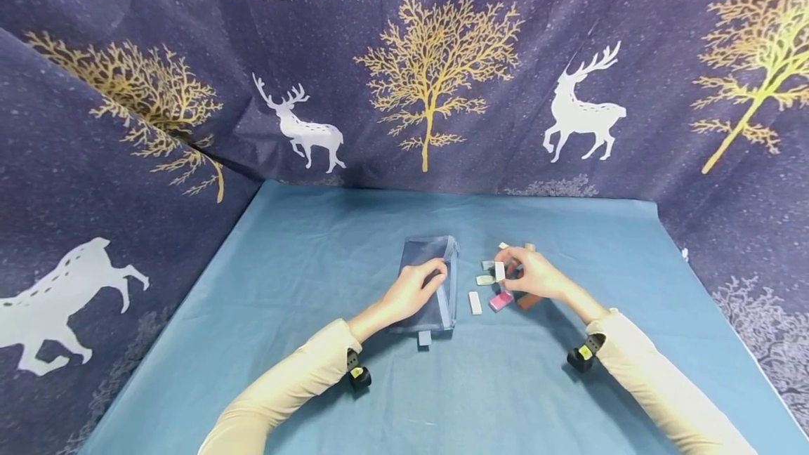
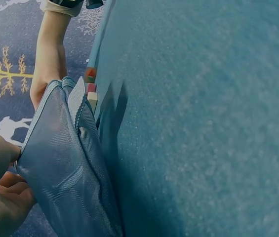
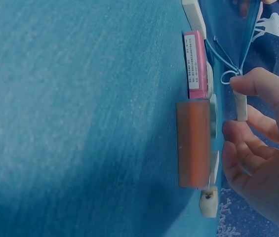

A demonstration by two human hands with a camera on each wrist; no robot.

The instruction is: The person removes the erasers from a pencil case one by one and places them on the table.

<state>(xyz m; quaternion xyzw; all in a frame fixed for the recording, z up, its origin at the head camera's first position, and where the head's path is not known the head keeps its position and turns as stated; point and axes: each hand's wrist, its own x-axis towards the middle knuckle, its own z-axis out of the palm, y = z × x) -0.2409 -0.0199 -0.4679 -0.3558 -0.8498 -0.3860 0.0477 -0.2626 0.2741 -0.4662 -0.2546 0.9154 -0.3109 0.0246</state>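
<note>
A blue mesh zipper pouch [image 1: 413, 253] lies on the cloth, a small tab at its near end. My left hand [image 1: 413, 290] pinches the pouch's upper edge between thumb and fingers, and in the left wrist view the mesh side [image 2: 55, 148] is lifted. To the right of the pouch, my right hand [image 1: 537, 276] holds a small white block [image 1: 500, 272], which looks like an eraser, between thumb and fingertips. Below and around this hand lie a pink block with a printed label [image 3: 194, 64], an orange-brown block [image 3: 193, 143] and a white block [image 1: 475, 302].
Small pale green pieces [image 1: 485, 280] lie between the pouch and my right hand. A small piece with an animal picture [image 3: 209, 201] sits beyond the orange-brown block. Blue cloth [image 1: 316, 251] covers the table, and a dark curtain with deer and trees [image 1: 392, 132] hangs behind.
</note>
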